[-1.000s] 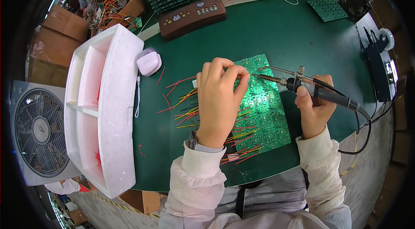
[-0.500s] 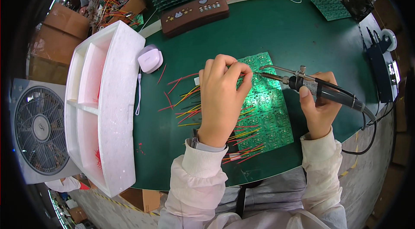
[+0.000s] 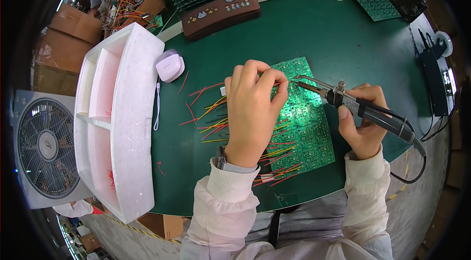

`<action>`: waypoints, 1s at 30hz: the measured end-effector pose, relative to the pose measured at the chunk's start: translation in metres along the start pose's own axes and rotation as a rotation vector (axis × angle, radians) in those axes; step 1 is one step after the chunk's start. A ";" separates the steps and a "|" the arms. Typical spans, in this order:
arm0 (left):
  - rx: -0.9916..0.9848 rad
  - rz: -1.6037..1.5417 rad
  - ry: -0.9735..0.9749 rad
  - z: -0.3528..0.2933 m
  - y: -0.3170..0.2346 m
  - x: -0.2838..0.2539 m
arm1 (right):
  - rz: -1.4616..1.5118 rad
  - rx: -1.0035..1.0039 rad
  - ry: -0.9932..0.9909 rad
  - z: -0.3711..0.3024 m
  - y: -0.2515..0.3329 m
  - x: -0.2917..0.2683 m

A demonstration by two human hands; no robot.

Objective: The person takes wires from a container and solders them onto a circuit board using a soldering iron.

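Since a second ago the soldering iron (image 3: 365, 110), clenched in the right hand (image 3: 364, 125), has edged closer to the green circuit board (image 3: 304, 117) on the worktop (image 3: 353, 39), where the left hand (image 3: 252, 108) pinches a wire, so a joint seems imminent.

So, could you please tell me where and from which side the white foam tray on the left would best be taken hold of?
Probably by its long outer walls. The white foam tray lies flat at the green table's left edge, open side up, and overhangs the near edge. Coming from above at the middle divider, one hand on each long wall, seems safest, since foam this long might flex if lifted by one end.
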State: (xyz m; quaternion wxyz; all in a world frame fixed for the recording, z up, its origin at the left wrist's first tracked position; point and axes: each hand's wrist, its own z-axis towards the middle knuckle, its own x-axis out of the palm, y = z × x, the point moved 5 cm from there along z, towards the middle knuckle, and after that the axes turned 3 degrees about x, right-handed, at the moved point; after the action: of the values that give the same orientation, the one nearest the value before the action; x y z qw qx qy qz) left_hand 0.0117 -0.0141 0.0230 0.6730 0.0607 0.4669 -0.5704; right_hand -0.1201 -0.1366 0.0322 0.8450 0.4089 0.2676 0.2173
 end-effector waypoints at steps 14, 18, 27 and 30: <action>0.057 0.090 0.008 0.001 -0.006 -0.007 | 0.238 0.187 -0.221 -0.006 -0.010 -0.011; 0.029 0.017 -0.058 0.005 -0.017 -0.030 | 0.311 0.136 -0.195 -0.005 -0.015 -0.008; -0.504 0.540 -0.369 -0.084 0.030 -0.255 | 0.259 0.176 -0.217 -0.010 -0.017 -0.013; -0.559 0.441 -0.081 -0.107 0.093 -0.276 | 0.334 0.175 -0.207 -0.008 -0.011 -0.011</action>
State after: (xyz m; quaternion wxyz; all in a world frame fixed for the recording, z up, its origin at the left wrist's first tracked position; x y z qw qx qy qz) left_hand 0.0529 0.2794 0.1141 0.7885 -0.0490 0.5535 -0.2638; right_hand -0.1323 -0.1449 0.0217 0.7814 0.5396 0.1258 0.2870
